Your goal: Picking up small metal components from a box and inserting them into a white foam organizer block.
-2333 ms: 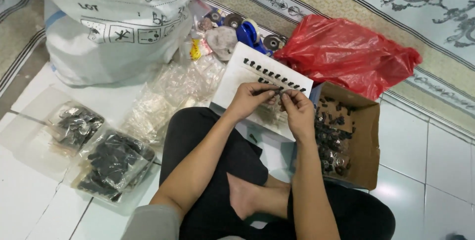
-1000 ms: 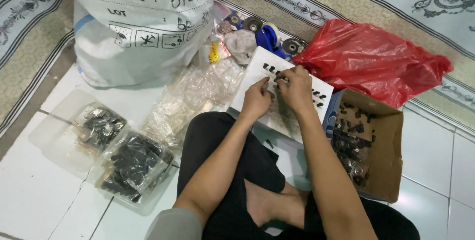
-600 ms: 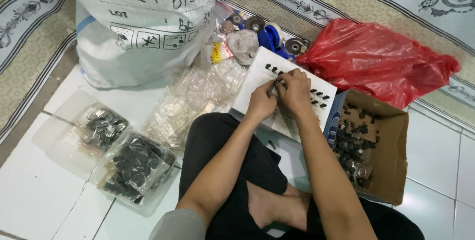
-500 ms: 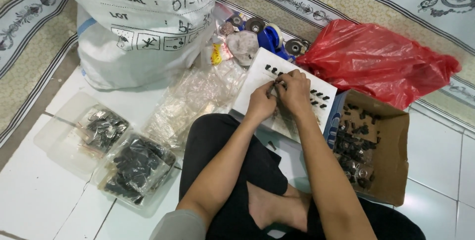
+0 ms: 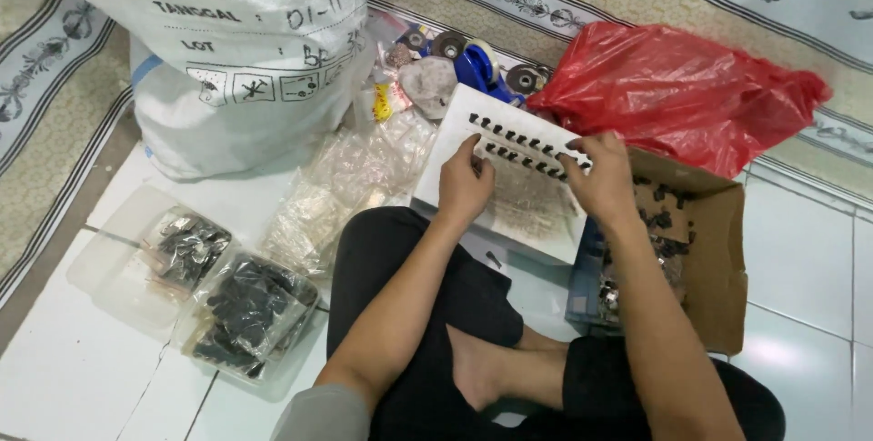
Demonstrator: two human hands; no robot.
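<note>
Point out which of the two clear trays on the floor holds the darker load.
The nearer tray, close beside the person's knee: its bagged pieces look almost black. The other tray, farther left, holds a smaller, greyer, shinier heap.

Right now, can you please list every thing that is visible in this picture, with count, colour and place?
white board: one, white, on the floor before the knees
small dark parts: two rows, black, on the board's far edge
cardboard box: one, brown, right of the board, holds dark parts
plastic bag: one, red, behind the box
large sack: one, white, far left
clear trays: two, clear, near left, hold dark parts
small clear bags: a pile, clear, beside the sack
left hand: on the board
right hand: at the rows' right end
</note>
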